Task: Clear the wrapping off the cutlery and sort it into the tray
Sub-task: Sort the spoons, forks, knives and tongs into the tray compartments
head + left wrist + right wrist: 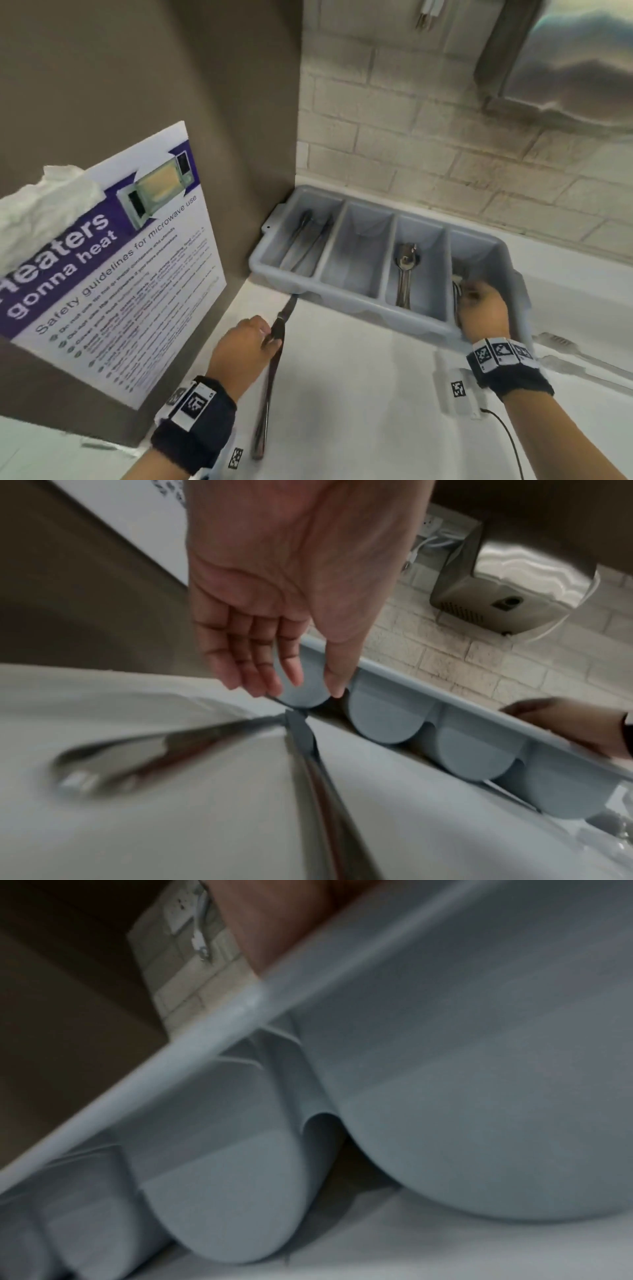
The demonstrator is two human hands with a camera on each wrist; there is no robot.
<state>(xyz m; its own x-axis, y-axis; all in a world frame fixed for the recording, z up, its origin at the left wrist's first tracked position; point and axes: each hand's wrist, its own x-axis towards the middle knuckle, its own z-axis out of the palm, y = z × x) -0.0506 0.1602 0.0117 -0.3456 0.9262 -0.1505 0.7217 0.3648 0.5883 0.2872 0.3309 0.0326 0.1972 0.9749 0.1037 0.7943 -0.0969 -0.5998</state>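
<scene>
Most of the sorting was judged done: spoons and other cutlery lay in the tray at centre frame, forks were being grasped inside its rightmost compartment by the right hand, while unwrapped knives on the tabletop at lower centre were only touched by the released left hand.

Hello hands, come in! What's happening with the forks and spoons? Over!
Left hand touching knife on counter. Right hand inside tray, rightmost compartment. Nothing blocking.

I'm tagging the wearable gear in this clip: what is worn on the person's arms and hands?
Both hands are bare. The left wrist and the right wrist each carry a dark fabric band with white square tags printed in black-and-white code patterns. No sleeves show on the forearms.
</scene>
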